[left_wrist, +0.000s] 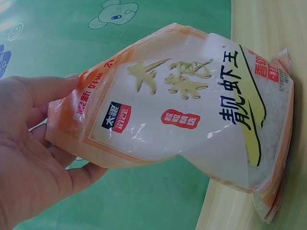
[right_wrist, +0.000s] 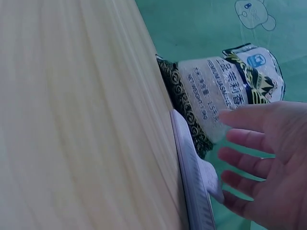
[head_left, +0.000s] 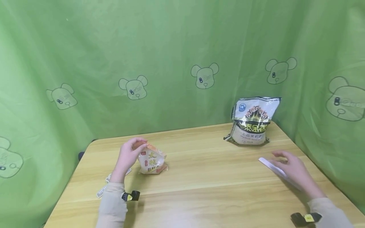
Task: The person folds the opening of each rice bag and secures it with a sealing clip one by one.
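On the left of the table, my left hand pinches the folded orange top of a small rice bag. In the left wrist view, the thumb lies on the front of the bag and other fingers are behind it. My right hand is over a long white plastic strip on the right. Its fingers are spread and relaxed in the right wrist view, the little finger close to the raised tab of the strip. Whether they touch, I cannot tell.
A larger rice bag stands upright at the back right of the wooden table. Beside my left forearm lies another white strip-like item, partly hidden by the arm. Green curtains hang behind and around the table.
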{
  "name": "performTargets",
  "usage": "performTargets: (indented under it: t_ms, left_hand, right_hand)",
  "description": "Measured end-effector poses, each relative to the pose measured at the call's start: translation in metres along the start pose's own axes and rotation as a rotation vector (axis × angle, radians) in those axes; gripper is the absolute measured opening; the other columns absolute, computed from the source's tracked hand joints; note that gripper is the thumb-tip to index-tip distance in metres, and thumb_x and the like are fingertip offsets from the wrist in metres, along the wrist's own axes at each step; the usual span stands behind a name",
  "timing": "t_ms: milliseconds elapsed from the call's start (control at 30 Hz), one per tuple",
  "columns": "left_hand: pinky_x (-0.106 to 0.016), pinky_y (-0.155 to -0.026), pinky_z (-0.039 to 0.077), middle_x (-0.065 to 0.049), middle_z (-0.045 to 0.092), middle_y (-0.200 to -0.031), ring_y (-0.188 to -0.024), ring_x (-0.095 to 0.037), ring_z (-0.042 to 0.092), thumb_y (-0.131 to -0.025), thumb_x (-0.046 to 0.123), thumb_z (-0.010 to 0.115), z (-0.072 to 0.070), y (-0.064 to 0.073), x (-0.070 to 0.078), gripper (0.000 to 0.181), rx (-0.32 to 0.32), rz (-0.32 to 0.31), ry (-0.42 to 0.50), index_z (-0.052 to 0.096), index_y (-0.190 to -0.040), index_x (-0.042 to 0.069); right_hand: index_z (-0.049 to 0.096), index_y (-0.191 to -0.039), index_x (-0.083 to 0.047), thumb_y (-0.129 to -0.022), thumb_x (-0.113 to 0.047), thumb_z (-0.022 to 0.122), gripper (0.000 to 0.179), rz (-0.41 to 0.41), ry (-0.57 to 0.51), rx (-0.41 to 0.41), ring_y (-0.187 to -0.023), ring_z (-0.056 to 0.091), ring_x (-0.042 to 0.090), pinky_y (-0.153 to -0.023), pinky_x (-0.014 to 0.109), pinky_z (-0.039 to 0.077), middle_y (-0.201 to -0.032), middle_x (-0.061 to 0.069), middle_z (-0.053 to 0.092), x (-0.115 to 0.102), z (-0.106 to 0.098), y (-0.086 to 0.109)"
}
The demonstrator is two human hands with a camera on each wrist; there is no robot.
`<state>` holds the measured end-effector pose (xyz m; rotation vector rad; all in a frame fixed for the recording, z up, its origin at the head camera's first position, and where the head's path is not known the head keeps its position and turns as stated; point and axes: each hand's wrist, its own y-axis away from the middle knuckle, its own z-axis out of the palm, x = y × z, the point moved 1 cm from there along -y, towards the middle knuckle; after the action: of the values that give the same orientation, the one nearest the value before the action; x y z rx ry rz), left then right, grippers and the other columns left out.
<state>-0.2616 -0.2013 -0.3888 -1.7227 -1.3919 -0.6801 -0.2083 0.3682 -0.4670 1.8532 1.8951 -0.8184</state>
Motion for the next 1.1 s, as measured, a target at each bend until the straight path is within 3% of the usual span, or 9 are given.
performTargets:
  t_ms: [167, 467, 700, 1100]
  left_hand:
    - [-0.041, -0.094, 0.046, -0.005, 0.066, -0.109, -0.103, -0.021, 0.061, -0.083, 0.03, 0.062, 0.0, 0.001, 0.0, 0.023, 0.003, 0.001, -0.007, 0.061, -0.102, 0.018]
    - [-0.041, -0.094, 0.046, -0.004, 0.066, -0.108, -0.103, -0.021, 0.061, -0.083, 0.031, 0.062, 0.0, 0.001, 0.0, 0.024, 0.01, 0.011, -0.022, 0.061, -0.102, 0.017]
    - [-0.042, -0.095, 0.045, -0.004, 0.066, -0.109, -0.103, -0.021, 0.061, -0.083, 0.031, 0.062, 0.001, 0.001, -0.001, 0.027, 0.009, 0.013, -0.023, 0.061, -0.104, 0.015]
    - [-0.042, -0.095, 0.045, -0.004, 0.066, -0.109, -0.104, -0.021, 0.06, -0.083, 0.031, 0.062, 0.0, 0.001, -0.001, 0.024, 0.008, 0.006, -0.024, 0.061, -0.103, 0.017]
  right_hand:
    - [0.044, -0.123, 0.007, -0.083, -0.029, 0.063, 0.057, -0.061, 0.05, -0.029, -0.109, 0.04, 0.05, -0.086, 0.064, 0.031, -0.12, 0.032, 0.047, 0.009, -0.001, -0.001]
    - [0.047, -0.118, 0.011, -0.071, -0.028, 0.072, 0.066, -0.059, 0.125, -0.118, -0.106, 0.041, 0.052, -0.084, 0.064, 0.033, -0.118, 0.037, 0.046, 0.021, -0.001, 0.0]
    - [0.052, -0.11, 0.013, -0.067, -0.024, 0.074, 0.061, -0.076, 0.183, -0.105, -0.099, 0.045, 0.054, -0.08, 0.062, 0.037, -0.109, 0.039, 0.051, 0.024, -0.002, 0.002]
    - [0.049, -0.116, 0.01, -0.069, -0.023, 0.073, 0.063, -0.04, 0.188, -0.102, -0.098, 0.045, 0.053, -0.078, 0.063, 0.037, -0.113, 0.039, 0.048, 0.021, -0.001, 0.004]
